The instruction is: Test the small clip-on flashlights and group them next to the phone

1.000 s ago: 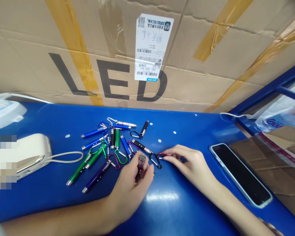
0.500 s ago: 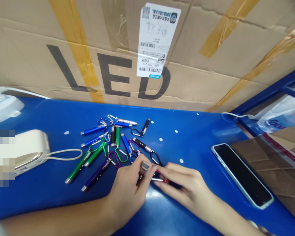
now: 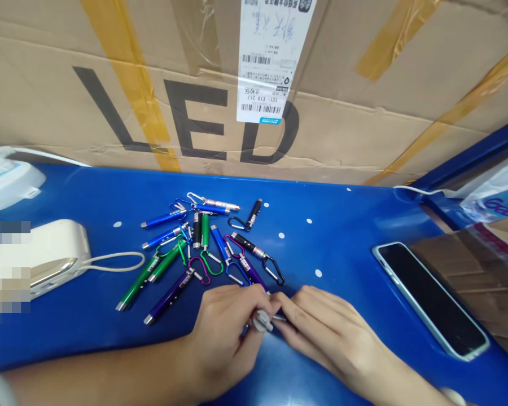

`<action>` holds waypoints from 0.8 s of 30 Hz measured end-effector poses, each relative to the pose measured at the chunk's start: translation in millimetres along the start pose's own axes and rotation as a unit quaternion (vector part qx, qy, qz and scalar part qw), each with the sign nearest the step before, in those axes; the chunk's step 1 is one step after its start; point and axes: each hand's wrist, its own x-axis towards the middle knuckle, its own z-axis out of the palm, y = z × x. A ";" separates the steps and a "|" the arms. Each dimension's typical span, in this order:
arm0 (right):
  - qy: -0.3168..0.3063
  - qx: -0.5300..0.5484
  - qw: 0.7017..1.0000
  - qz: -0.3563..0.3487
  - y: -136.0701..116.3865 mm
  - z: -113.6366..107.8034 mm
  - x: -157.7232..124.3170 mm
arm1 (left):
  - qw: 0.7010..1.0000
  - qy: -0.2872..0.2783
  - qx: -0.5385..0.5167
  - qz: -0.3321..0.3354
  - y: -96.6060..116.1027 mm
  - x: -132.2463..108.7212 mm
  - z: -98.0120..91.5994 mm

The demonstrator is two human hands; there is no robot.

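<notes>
My left hand (image 3: 226,332) is closed round a small keychain flashlight (image 3: 260,321), whose silver end points up between the fingers. My right hand (image 3: 322,330) meets it from the right, fingertips pinched at the flashlight's clip end; the clip is mostly hidden under the fingers. Both hands rest low on the blue table (image 3: 342,237). Just beyond them lies a pile of several small flashlights (image 3: 203,248) in blue, green, purple and black, each with a coloured carabiner clip.
A big cardboard box (image 3: 110,84) printed "LED" walls off the back. A white device with a cord loop (image 3: 55,259) lies at the left, a white case (image 3: 4,183) behind it. A phone (image 3: 432,299) lies face up at the right beside brown cardboard (image 3: 482,270).
My right hand brought the red carabiner from the pile's edge to my left hand. Both hands drew back toward me, and the flashlight is tilted further over.
</notes>
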 end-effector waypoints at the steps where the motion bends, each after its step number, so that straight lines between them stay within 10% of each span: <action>1: 0.003 0.002 1.000 0.003 0.0 0.2 -0.4 | 1.000 0.000 -0.003 -0.007 0.6 0.6 0.0; 12: 0.036 0.129 0.983 0.125 -1.1 1.6 0.5 | 0.998 0.003 -0.022 -0.060 5.7 7.9 -0.2; 24: 0.083 0.055 0.992 0.080 -9.8 1.3 -3.3 | 0.967 -0.206 0.000 -0.147 -4.4 2.5 5.2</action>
